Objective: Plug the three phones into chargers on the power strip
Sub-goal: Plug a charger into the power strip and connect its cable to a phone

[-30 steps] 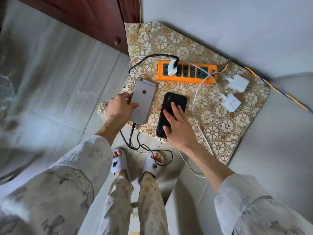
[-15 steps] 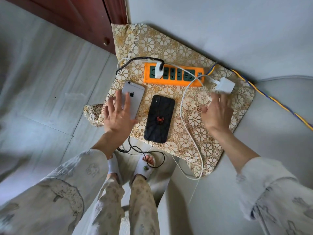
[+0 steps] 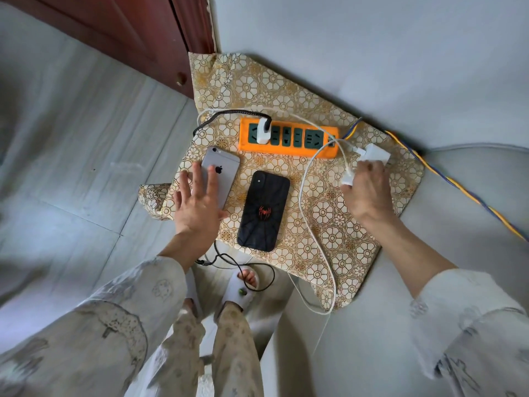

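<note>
Head view, looking down. An orange power strip (image 3: 287,138) lies on a counter covered with a gold floral cloth (image 3: 323,219). One white charger (image 3: 262,132) is seated in the strip's leftmost socket, with a black braided cable (image 3: 229,113) leaving it and running off the cloth's left side; the remaining sockets show green faces.

Silver phone (image 3: 221,174): face down on the cloth, just below the strip's left end, tilted. Left hand (image 3: 197,206) lies flat over its lower half, fingers straight and spread, grasping nothing.

Black phone (image 3: 264,211): face down, red spider mark on the back, just right of the silver phone, apart from both hands. A third phone does not show.

Right hand (image 3: 369,190): on the cloth right of the strip, fingers curled round a small white charger (image 3: 347,179) whose end shows at the thumb side. A second white charger (image 3: 374,153) lies just above the knuckles; contact with the hand cannot be told. White cables (image 3: 307,224) run from these chargers, loop past the black phone and hang over the cloth's near edge.

A twisted yellow-and-blue cord (image 3: 458,184) leaves the strip's right end along the wall. Below: the person's patterned sleeves, trousers, white sandals (image 3: 242,290) on the tiled floor (image 3: 86,167).
</note>
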A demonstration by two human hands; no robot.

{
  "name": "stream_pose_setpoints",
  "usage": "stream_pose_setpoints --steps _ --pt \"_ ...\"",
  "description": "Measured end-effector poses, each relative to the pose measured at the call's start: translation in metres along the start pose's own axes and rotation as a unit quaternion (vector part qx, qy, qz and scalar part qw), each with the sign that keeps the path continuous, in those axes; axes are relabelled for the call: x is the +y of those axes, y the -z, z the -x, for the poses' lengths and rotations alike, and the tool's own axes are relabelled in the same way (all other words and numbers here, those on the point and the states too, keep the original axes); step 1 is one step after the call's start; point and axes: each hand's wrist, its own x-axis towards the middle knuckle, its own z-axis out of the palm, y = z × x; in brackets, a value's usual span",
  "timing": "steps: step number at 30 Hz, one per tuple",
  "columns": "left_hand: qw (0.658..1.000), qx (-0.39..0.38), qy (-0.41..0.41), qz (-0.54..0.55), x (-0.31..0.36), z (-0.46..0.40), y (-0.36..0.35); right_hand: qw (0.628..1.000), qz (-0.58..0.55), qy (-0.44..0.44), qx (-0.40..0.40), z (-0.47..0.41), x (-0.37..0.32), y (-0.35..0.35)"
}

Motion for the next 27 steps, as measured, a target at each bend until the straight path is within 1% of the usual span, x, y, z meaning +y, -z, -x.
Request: stream_pose_setpoints --steps 1,2,4,5,7,9,11,14,18,22,27 --pt "1.0 0.001 -0.001 0.006 0.001 0.0 0.0 0.997 -0.081 0.007 -0.002 -0.001 -0.004 0.008" --pt "1.0 0.003 -0.002 0.011 0.001 -0.001 0.0 0.986 -0.168 0.013 -0.004 -0.004 -0.009 0.017" --pt "1.0 0.007 -0.002 0.016 0.001 -0.001 -0.001 0.953 -0.301 0.032 -0.013 -0.013 -0.022 0.034" --pt "1.0 0.009 -0.003 0.017 0.001 -0.001 -0.001 0.94 -0.338 0.044 -0.023 -0.019 -0.03 0.041" --pt "1.0 0.011 -0.002 0.02 0.0 -0.001 -0.001 0.924 -0.373 0.067 -0.053 -0.029 -0.046 0.049" --pt "1.0 0.01 -0.001 0.023 0.0 -0.001 -0.001 0.918 -0.38 0.077 -0.083 -0.04 -0.059 0.05" --pt "1.0 0.013 -0.001 0.024 0.0 -0.002 -0.001 0.919 -0.368 0.078 -0.113 -0.048 -0.065 0.047" --pt "0.999 0.019 -0.003 0.03 0.0 -0.002 -0.002 0.917 -0.361 0.091 -0.144 -0.053 -0.065 0.043" --pt "0.999 0.017 -0.003 0.032 -0.001 -0.002 -0.002 0.929 -0.324 0.104 -0.143 -0.052 -0.056 0.042" --pt "0.999 0.015 -0.001 0.041 -0.001 -0.001 -0.002 0.942 -0.279 0.132 -0.134 -0.056 -0.065 0.039" --pt "0.999 0.017 -0.002 0.044 0.0 0.0 -0.001 0.962 -0.183 0.171 -0.104 -0.059 -0.071 0.033"
